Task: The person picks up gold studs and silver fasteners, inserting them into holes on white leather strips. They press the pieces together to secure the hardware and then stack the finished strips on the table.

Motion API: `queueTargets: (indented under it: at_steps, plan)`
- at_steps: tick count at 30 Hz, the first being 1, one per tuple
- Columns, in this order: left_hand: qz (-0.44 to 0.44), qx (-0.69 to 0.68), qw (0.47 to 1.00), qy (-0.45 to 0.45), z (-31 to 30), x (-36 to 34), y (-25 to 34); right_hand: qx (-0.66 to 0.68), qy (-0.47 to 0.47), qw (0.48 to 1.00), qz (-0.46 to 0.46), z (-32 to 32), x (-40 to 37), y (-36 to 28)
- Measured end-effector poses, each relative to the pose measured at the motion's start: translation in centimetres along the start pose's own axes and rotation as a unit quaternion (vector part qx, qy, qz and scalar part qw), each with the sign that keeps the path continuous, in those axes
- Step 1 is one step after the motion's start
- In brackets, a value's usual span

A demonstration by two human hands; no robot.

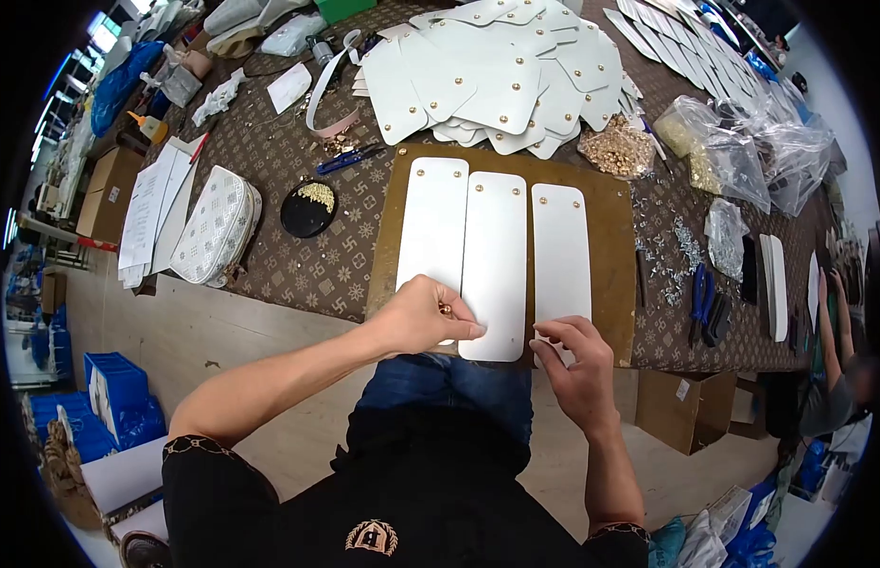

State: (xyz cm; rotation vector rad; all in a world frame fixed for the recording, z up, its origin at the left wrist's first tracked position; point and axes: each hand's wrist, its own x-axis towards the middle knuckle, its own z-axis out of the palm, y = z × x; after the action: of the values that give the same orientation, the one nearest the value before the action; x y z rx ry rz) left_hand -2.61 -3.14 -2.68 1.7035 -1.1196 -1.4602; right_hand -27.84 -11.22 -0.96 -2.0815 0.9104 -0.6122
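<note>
three white panels are laid side by side on a brown board point(612, 256), which rests on a patterned tablecloth point(298, 265). each panel is rounded at the corners and set with small gold studs near its far end.

the left hand point(426, 317) is seen curled over the near ends of the left panel point(432, 222) and the middle panel point(495, 265). a gold stud point(446, 309) is held inside the curled fingers, and the forefinger tip is pressed down on the middle panel's lower edge.

the right hand point(572, 364) is placed at the near end of the right panel point(560, 251). its thumb and forefinger are drawn together on the panel's lower left corner (whether a stud is also held there cannot be told), and the other fingers are folded in beneath.

beyond the board a loose pile of panels point(501, 80) is heaped, each studded at the corners. a clear bag of studs point(618, 147) is found just beside the board's far right corner. a black dish point(308, 208) with gold pieces in it is set left of the board, with blue snips point(350, 159) beyond it and a white patterned bag point(216, 225) further left. blue pliers point(702, 293) are laid to the right of the board. at the far right edge another person's hand point(831, 284) is seen at the table.
</note>
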Motion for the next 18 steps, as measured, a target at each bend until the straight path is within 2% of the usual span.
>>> queueTargets:
  at_steps: [1,3,4,5,7,8,11,18]
  plan:
    - [0.003,0.001,1.0,-0.004,-0.1,0.0,0.4,-0.003,0.012,1.0,-0.015,-0.2,-0.1,-0.2]
    - [-0.13,-0.231,0.964,0.0,-0.4,0.0,1.3,0.014,0.021,0.999,-0.022,-0.5,0.1,-1.3]
    - [-0.139,-0.339,0.93,-0.031,-0.5,0.0,1.3,0.034,0.027,0.999,-0.032,-0.5,0.3,-2.0]
    - [-0.139,-0.339,0.93,-0.031,-0.2,0.0,1.5,0.034,0.026,0.999,-0.032,-0.3,0.4,-2.7]
    - [-0.133,-0.56,0.818,-0.008,1.4,0.2,2.2,0.061,0.002,0.998,-0.028,0.2,0.6,-4.0]
    - [-0.128,-0.58,0.804,-0.008,2.0,0.2,2.3,0.059,0.003,0.998,-0.028,0.6,0.8,-4.3]
    - [-0.108,-0.619,0.777,-0.043,3.0,0.4,2.2,-0.035,0.013,0.993,-0.113,1.9,2.2,-4.2]
    - [-0.11,-0.622,0.775,-0.032,3.8,0.7,1.8,-0.072,-0.006,0.994,-0.078,2.7,3.6,-2.4]
